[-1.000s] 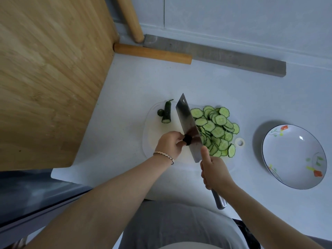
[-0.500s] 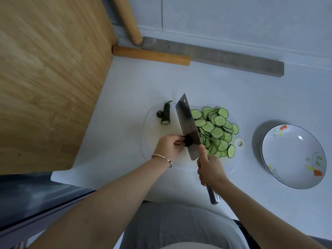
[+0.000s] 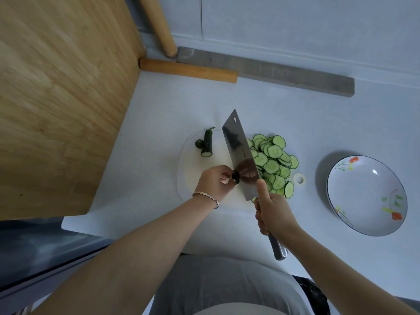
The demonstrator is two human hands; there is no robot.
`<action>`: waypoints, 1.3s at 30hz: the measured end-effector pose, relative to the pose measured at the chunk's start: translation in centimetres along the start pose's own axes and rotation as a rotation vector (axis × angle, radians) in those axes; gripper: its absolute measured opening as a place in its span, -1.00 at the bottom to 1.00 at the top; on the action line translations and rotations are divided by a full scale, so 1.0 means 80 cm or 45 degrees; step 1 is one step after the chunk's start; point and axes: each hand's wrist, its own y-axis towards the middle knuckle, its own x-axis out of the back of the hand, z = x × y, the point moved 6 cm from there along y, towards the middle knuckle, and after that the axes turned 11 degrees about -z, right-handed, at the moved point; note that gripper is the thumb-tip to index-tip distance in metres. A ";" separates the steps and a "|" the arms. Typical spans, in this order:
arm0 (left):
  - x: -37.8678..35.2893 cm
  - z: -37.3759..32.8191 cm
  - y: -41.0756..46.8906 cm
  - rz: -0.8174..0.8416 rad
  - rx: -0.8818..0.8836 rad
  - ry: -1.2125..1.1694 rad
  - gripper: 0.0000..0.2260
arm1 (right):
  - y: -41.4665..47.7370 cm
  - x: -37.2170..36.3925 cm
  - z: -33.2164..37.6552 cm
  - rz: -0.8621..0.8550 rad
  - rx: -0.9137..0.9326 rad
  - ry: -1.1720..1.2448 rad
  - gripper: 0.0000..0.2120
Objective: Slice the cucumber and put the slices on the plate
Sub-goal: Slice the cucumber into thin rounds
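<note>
Two hands work close together over a white board (image 3: 218, 153). The left hand (image 3: 213, 181) pinches a dark cucumber stub (image 3: 236, 176) in its curled fingertips, right against the left face of one cleaver (image 3: 238, 153). The right hand (image 3: 273, 214) is wrapped round the cleaver's handle, thumb lying forward toward the blade. One bracelet (image 3: 205, 196) sits on the left wrist.

The stub is mostly covered by the fingers, so its length cannot be told. Whether the blade's edge touches the board is also hidden.

Just right of the blade, one heap of slices (image 3: 272, 162) lies on the board. They overlap too much for a sure count, perhaps twenty or more, and the blade hides the heap's left edge. At the board's far left lie two cut ends (image 3: 207, 146), one long with a stalk, one small and round, touching each other. The hands and wrists cover part of the board's near edge.

One plate (image 3: 363, 189) with painted flowers stands on the counter (image 3: 159, 105), to the right and apart from the board.

Farther back lie two wooden rods (image 3: 188, 70) and one grey bar (image 3: 266, 71); one rod is cut off by the top of the frame. A wooden slab (image 3: 56, 98) fills the left, also cut off.
</note>
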 end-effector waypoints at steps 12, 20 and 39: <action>-0.001 0.001 0.002 0.020 0.002 -0.001 -0.90 | -0.005 -0.001 -0.011 -0.010 -0.027 -0.047 -0.48; -0.001 0.002 0.004 0.019 0.008 -0.013 -0.90 | -0.003 -0.003 -0.013 -0.008 -0.037 -0.081 -0.48; 0.002 0.007 0.005 0.019 0.051 -0.041 -0.91 | 0.011 -0.030 -0.032 -0.061 0.062 -0.149 -0.48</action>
